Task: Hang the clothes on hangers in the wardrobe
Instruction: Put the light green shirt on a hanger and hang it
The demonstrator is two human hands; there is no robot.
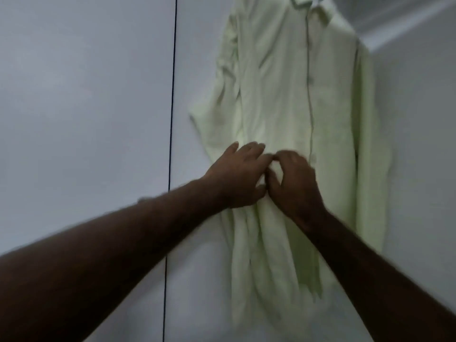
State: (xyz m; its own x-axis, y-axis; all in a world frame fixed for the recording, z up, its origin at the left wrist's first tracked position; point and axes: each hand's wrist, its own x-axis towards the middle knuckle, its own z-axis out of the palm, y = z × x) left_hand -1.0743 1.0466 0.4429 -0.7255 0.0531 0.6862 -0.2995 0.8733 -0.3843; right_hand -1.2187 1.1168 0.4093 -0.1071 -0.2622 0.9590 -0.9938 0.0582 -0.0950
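Observation:
A pale green long-sleeved shirt (pixel 283 95) hangs from above against a white wardrobe door (pixel 86 107), collar at the top of the view. The hanger itself is hidden. My left hand (pixel 237 176) and my right hand (pixel 296 181) meet at the shirt's front around mid-height. Both pinch the fabric there between thumb and fingers, close together and almost touching. Below my hands the shirt's lower part bunches into folds. Its left sleeve hangs loose at the side.
A dark vertical gap (pixel 171 144) between two white wardrobe doors runs down left of the shirt. A white moulding or ceiling edge (pixel 399 28) shows at the upper right. My two forearms come in from the bottom corners.

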